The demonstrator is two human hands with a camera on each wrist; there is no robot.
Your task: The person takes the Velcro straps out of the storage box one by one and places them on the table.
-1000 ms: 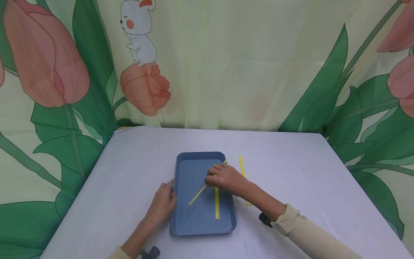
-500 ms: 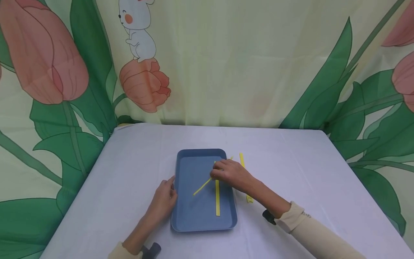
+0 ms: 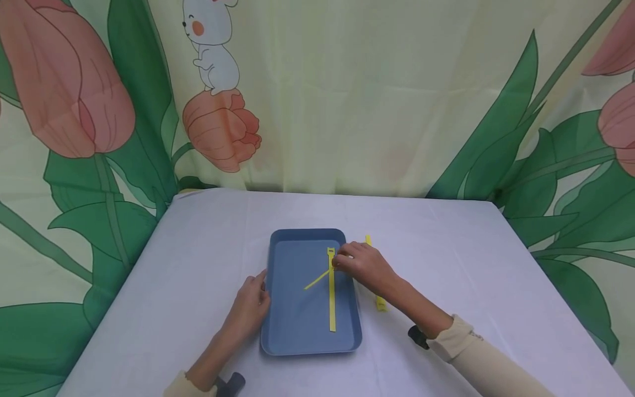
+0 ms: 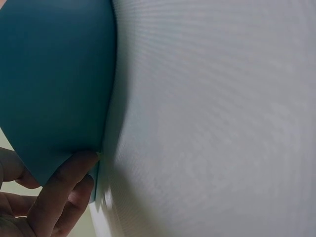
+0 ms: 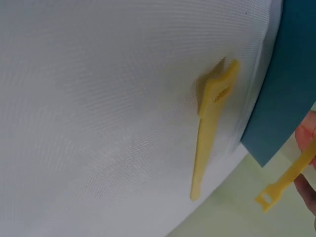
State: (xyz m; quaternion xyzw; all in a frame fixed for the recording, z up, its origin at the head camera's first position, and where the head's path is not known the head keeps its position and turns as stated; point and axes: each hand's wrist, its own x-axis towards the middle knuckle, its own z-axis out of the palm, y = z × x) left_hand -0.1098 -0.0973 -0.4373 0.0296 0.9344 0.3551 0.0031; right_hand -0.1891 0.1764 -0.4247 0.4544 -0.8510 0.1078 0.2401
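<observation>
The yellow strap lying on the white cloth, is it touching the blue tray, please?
Apart. The right wrist view shows a band of white cloth between the yellow strap and the wall of the blue tray.

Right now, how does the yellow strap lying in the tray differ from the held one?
The lying strap rests in the tray; the held strap is pinched in the right hand. The lying strap follows the tray's length; the held strap slants. In the head view, the lying strap looks broad, the held strap thin. Both are yellow with slotted heads.
</observation>
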